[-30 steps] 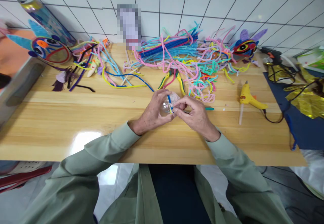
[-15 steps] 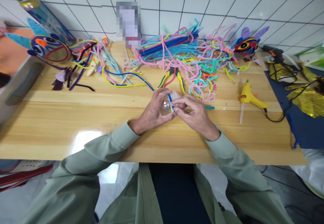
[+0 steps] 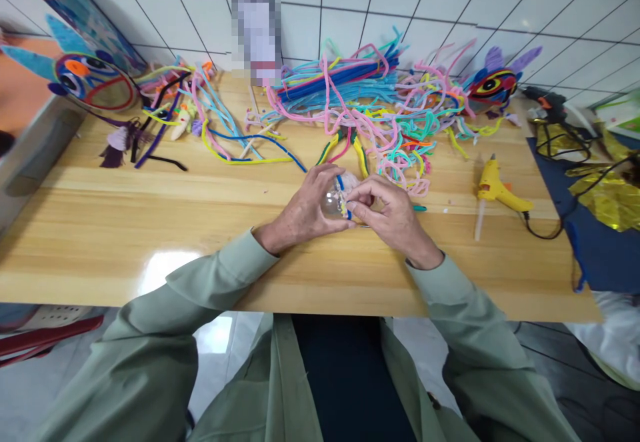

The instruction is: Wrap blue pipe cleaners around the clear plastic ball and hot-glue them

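A small clear, rounded plastic shell sits in the curled fingers and thumb of my left hand. Blue pipe cleaner runs along its side, with small yellow and whitish bits beside it. My right hand is closed in a pinch against the shell's right side; what its fingertips grip is too small to make out. Just beyond both hands lie pliers with yellow-and-green handles. The teal end of a thin tool shows to the right of my right hand.
Bundled pipe cleaners and a loose tangle lie along the tiled wall. Decorated animal heads stand left and right. A yellow glue gun rests at right, its cord trailing over the table edge. A tall can leans at back left.
My right fingers have shifted slightly on the shell's side and the shell has turned a little. The thin tool beneath my right hand shows less. The whole view has tilted slightly.
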### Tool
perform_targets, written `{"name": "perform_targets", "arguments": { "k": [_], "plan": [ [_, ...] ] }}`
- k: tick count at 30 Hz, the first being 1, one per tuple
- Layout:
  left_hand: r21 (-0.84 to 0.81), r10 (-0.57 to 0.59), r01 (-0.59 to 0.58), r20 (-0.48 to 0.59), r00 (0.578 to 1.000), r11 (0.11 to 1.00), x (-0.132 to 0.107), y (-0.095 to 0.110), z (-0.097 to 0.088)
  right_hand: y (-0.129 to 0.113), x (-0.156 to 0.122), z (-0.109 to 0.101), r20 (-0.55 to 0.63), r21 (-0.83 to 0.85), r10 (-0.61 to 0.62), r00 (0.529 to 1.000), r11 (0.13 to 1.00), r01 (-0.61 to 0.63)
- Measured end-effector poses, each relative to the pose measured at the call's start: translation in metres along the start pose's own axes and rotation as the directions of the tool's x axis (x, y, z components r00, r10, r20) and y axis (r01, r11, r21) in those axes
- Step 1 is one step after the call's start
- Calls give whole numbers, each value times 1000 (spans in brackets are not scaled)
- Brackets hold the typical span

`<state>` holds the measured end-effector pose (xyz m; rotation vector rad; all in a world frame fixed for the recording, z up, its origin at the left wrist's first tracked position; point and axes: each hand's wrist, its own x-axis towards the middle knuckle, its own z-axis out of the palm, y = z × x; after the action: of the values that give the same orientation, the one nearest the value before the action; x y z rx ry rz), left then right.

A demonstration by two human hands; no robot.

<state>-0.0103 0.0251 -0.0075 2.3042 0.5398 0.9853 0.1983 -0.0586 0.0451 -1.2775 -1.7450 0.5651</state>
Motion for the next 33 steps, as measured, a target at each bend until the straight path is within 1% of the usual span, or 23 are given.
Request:
{"name": "perform_targets", "arguments": {
  "k": [2, 5, 9, 12, 16, 20, 24, 28, 33],
  "plan": [
    [0, -5, 5, 1, 1000, 1000, 2, -2, 0, -1, 2, -1, 4, 6, 17, 1000, 1000, -17],
    [2, -16, 16, 6, 1000, 1000, 5, -4, 0, -3, 2, -2, 18, 28, 10, 1000, 1000, -11],
    [-13, -34, 35, 42, 999, 999, 8, -4, -4, -4, 3, -5, 22, 50, -10, 1000, 999, 9],
    [-36, -29, 31, 68, 997, 999, 9, -4, -8, -4, 3, -6, 28, 50, 11, 1000, 999, -12],
    [-53, -42, 46, 78, 996, 998, 9, -3, -13, -1, 2, -3, 12, 88, 83, 997, 993, -83],
    [-120, -81, 90, 81, 993, 989, 7, -1, -16, 3, 1, 3, -37, 229, 192, 981, 957, -179],
    [-136, -92, 103, 85, 992, 985, 5, 2, -16, 5, 1, 5, -63, 321, 255, 965, 921, -223],
    [-187, -140, 150, 68, 988, 971, 5, 5, -13, 3, 3, 4, -71, 332, 258, 963, 917, -221],
    [-310, -211, 223, 72, 975, 924, 5, 6, -11, -1, 3, 1, -93, 327, 204, 975, 931, -164]
  ]
}}
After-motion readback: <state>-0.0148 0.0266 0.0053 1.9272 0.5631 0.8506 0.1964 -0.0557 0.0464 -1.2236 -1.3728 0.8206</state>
